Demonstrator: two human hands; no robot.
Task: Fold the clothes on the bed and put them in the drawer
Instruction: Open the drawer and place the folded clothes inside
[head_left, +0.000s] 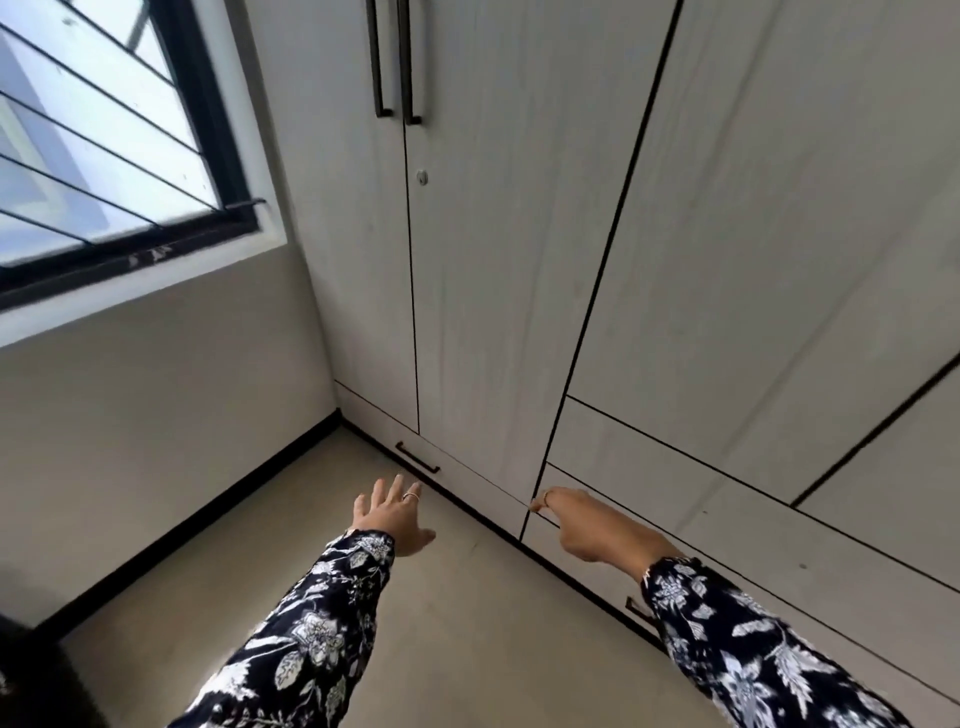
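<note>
2 hands: reaching low toward wardrobe (519, 234), neither carrying cloth.
Left hand (390, 514): grip wide, fingers spread, above floor (467, 623), near drawer handle (417, 457) but apart from it.
Right hand (592, 525): fingertips at left edge of right-hand drawer (779, 551); curl of fingers unclear, so grip cannot be told.
Drawers: appear closed, fronts flush; long axis along wardrobe base, running from far left to near right.
Clothes, bed: out of view.
Progress: folding not judgeable; opening the drawer seems the step in hand, stowing likely left.
Window (104, 156): upper left.
</note>
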